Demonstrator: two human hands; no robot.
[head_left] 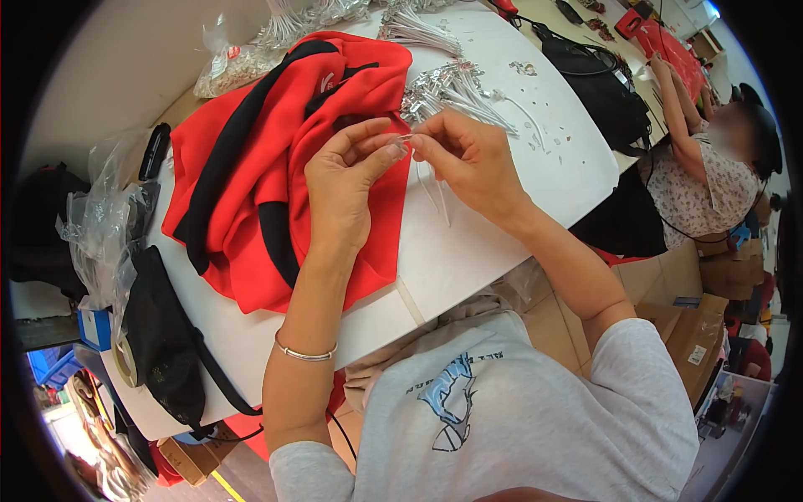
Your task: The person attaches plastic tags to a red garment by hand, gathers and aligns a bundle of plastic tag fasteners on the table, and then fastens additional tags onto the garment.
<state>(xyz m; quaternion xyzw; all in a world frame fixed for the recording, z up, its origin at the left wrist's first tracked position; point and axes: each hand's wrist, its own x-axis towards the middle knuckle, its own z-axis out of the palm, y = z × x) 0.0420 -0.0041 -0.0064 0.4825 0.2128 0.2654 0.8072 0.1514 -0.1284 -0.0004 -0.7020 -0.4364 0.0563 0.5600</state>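
Observation:
Above the table, my left hand (343, 184) and my right hand (477, 163) meet fingertip to fingertip, both pinching a thin white cord (405, 137). Thin white ends (441, 201) hang below my right fingers. Whether they belong to the same cord is hard to tell. A red garment with black bands (242, 176) lies crumpled under and left of my left hand. Just beyond my right hand is a loose pile of white cords with shiny silver ends (460, 94).
More bundled white cords (418, 32) and a filled clear bag (238, 67) lie at the back of the white table (468, 259). Black bags (163, 343) and clear plastic (104, 222) are on the left. Another person (711, 167) sits at a table on the right.

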